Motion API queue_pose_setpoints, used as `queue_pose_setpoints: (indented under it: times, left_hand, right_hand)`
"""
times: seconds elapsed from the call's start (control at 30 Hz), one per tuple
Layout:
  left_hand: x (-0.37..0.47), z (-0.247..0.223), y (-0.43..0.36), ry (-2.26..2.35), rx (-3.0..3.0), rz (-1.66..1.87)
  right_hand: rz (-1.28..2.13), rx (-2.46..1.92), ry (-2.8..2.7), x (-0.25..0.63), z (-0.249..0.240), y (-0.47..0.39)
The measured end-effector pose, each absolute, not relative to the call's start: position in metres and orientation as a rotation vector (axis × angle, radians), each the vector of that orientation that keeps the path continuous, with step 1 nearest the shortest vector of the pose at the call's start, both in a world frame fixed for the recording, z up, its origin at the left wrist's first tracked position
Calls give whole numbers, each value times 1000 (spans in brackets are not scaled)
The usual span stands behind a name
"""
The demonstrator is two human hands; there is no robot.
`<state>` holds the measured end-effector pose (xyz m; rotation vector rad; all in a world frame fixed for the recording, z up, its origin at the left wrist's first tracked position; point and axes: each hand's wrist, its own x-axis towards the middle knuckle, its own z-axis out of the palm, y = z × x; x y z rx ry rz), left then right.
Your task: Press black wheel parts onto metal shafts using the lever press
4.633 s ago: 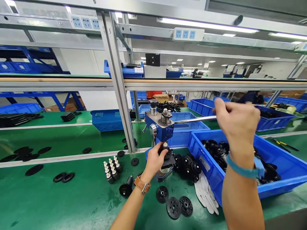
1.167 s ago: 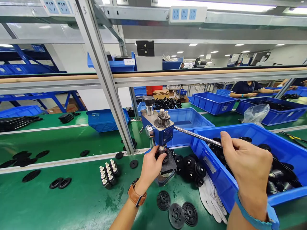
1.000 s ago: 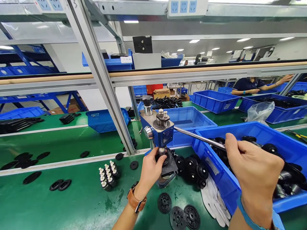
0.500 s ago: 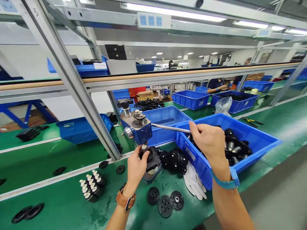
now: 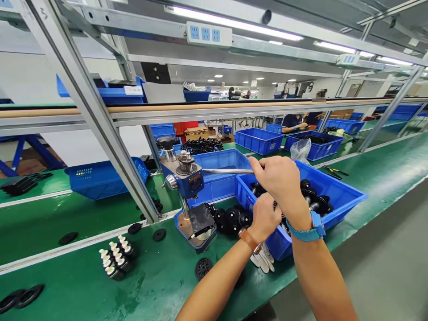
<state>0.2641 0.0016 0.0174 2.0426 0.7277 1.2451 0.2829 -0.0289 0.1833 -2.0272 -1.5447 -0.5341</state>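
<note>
My right hand [image 5: 279, 180] is wrapped round the metal lever [image 5: 227, 171] of a small blue arbor press [image 5: 192, 183]. My left hand [image 5: 265, 216] is closed at the near left edge of a blue bin [image 5: 347, 196], just below my right hand. Whatever its curled fingers hold is hidden from view. Inside the bin lie black wheel-like parts with metal hubs [image 5: 321, 204]. No part stands on the dark plate [image 5: 202, 219] of the press. More black round parts [image 5: 230, 218] are heaped between the press and the bin.
White gloves [image 5: 264, 261] lie below the bin. Several black cylinders with white tips [image 5: 115, 258] stand at left. A black disc [image 5: 203, 268] lies in front of the press. A metal post [image 5: 110, 133] rises at left; pliers [image 5: 334, 171] lie at right. A co-worker [image 5: 294, 122] sits farther back.
My left hand has left the press plate and moved right to the bin. The round part on the plate is gone from there. My right hand stays on the lever.
</note>
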Motion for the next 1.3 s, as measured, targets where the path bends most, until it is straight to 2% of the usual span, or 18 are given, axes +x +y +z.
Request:
queue_pose_setpoints:
  times: [0.13, 0.23, 0.43, 0.6, 0.67, 0.8, 0.93, 1.07, 1.2, 1.3]
  left_hand:
    - [216, -11, 19, 1085, 2142, 1334]
    - [186, -39, 34, 1371, 2262, 1147]
    - [180, -65, 37, 1337, 2339, 1090]
    - [182, -87, -14, 1037, 2405, 1183]
    - [175, -105, -43, 919, 2552, 1096]
    - [162, -129, -79, 1091, 2749, 892]
    - [162, -122, -81, 1399, 2587, 713]
    - [158, -107, -72, 1492, 2433, 502]
    - [146, -89, -66, 1398, 2296, 562]
    - [135, -67, -64, 1390, 2187, 657]
  right_hand:
    - [-549, -2040, -1502, 280, 179, -29]
    - [-519, -2036, -1476, 279, 176, -30]
    - [-454, -2014, -1499, 282, 166, -31]
    - [-460, -2008, -1524, 282, 161, -33]
    - [-437, -2022, -1533, 282, 159, -34]
    - [-389, -2047, -1520, 281, 155, -36]
    - [-354, -1972, -1507, 283, 148, -37]
    - [-337, -1651, -1481, 288, 145, -36]
    - [-356, -1180, -1455, 290, 161, -25]
    - [-348, -1007, -1506, 291, 176, -16]
